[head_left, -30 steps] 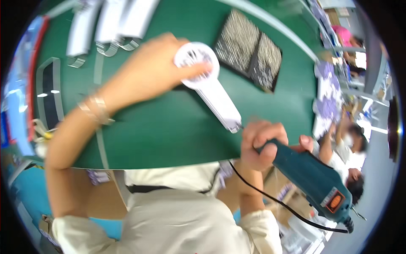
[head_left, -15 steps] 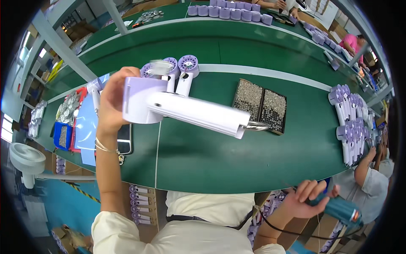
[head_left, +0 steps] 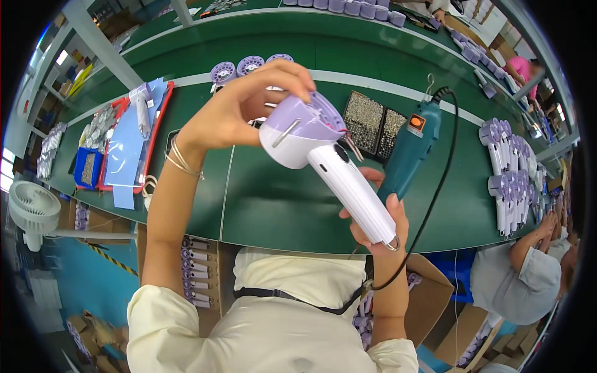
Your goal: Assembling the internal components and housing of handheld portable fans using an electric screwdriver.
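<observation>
My left hand grips the round lilac head of a lilac-and-white hair dryer body, fingers over its upper rim. The head's spoked inside and thin reddish wires show at its right side. The white handle slants down to the right and ends in a small metal loop. Behind that lower end, my right hand closes around a teal electric screwdriver with a black cord. The screwdriver's cord end points up; its tip is hard to make out. Whether the right hand also grips the handle, I cannot tell.
A black two-part tray of small screws lies behind the screwdriver. Several similar bodies stand stacked at right, others at the back. Left are a red tray, blue sheets and a blue bin. Co-workers sit at right.
The hair dryer body has tilted, its handle now pointing more steeply down toward me. My right hand has come up and inward with the screwdriver, from the lower right to the handle.
</observation>
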Tool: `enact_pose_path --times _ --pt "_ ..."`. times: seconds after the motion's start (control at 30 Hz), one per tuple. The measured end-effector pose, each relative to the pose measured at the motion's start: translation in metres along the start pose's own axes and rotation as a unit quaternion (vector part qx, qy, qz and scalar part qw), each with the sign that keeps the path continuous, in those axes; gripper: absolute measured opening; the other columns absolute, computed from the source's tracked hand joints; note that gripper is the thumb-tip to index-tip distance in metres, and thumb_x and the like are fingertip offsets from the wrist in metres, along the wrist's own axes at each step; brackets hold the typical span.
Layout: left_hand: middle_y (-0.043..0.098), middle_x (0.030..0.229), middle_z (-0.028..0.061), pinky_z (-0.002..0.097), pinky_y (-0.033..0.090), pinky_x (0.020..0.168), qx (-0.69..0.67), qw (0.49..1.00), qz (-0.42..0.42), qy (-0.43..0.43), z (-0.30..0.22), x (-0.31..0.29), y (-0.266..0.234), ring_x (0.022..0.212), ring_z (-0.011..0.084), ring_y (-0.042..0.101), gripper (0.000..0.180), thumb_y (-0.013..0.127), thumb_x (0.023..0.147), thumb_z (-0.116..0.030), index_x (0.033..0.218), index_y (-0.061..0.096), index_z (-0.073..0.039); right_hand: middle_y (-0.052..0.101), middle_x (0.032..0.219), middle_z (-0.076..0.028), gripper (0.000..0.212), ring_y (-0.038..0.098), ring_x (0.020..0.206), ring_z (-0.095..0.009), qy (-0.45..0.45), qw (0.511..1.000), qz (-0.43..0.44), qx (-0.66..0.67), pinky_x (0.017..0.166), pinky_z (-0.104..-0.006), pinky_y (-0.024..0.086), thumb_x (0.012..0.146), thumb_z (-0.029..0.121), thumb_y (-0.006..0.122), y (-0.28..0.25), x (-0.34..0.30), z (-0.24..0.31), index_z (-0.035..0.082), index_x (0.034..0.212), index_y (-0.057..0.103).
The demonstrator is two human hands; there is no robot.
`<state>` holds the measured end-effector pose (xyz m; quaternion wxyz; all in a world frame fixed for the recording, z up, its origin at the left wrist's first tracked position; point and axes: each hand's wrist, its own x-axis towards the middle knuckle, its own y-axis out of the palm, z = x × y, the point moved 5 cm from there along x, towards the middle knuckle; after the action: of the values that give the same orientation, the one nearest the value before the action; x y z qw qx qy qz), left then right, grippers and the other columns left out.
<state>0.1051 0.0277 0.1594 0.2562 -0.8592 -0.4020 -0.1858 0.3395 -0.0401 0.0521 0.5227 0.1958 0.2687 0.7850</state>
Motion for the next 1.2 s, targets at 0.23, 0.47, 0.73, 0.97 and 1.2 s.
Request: enact_pose_path --times 0.23,0.47,0.73,0.97,1.2 --pt "0.043 0.136 0.0111 0.0363 0.044 0.103 -0.128 0.97 -0.198 -0.057 0.011 0.003 0.029 0.124 0.0254 0.052 0.069 0.069 0.08 -0.002 0.141 0.037 -0.005 0.064 0.099 -0.023 0.073 0.066 0.065 -0.02 -0.067 0.988 -0.113 -0.076 0.04 -0.024 0.048 0.076 0.034 0.075 0.013 -0.013 0.001 -0.009 0.125 0.042" --pt "0.053 0.13 0.0116 0.0329 0.043 0.101 -0.173 0.929 -0.24 -0.222 0.06 -0.026 0.137 0.12 0.0186 0.052 0.048 0.059 0.095 -0.014 0.137 0.041 0.001 0.068 0.091 -0.008 0.046 0.056 0.055 -0.007 -0.14 0.932 -0.191 -0.274 0.044 -0.0196 0.04 0.081 0.007 0.075 0.001 -0.003 0.007 -0.003 0.122 0.056" --pt "0.066 0.099 0.0118 0.0287 0.048 0.072 -0.004 0.879 -0.353 -0.32 0.17 -0.013 0.021 0.084 0.0154 0.061 0.038 0.05 0.099 -0.019 0.129 0.051 0.004 0.058 0.096 -0.012 0.021 0.046 0.043 -0.01 -0.207 0.926 -0.283 -0.14 0.036 -0.0233 0.033 0.089 -0.001 0.059 -0.033 -0.003 0.022 -0.001 0.108 0.049" --pt "0.043 0.133 0.0382 0.0476 0.035 0.107 0.474 0.814 -0.263 -0.208 0.15 -0.003 0.023 0.124 0.0496 0.043 0.056 0.053 0.095 -0.025 0.128 0.042 0.018 0.058 0.097 -0.012 0.025 0.046 0.043 -0.011 -0.213 0.913 -0.309 -0.158 0.037 -0.0242 0.033 0.087 -0.002 0.06 -0.065 -0.031 0.037 0.0 0.109 0.049" --pt "0.025 0.155 0.0169 0.0555 0.016 0.115 0.691 0.682 -0.051 -0.234 0.146 -0.008 0.044 0.143 0.0391 0.022 0.059 0.056 0.092 -0.041 0.133 0.051 0.002 0.053 0.112 -0.014 0.06 0.049 0.051 -0.013 -0.371 0.88 -0.296 0.012 0.038 -0.026 0.036 0.097 0.021 0.056 -0.116 -0.041 0.099 0.021 0.145 0.019"
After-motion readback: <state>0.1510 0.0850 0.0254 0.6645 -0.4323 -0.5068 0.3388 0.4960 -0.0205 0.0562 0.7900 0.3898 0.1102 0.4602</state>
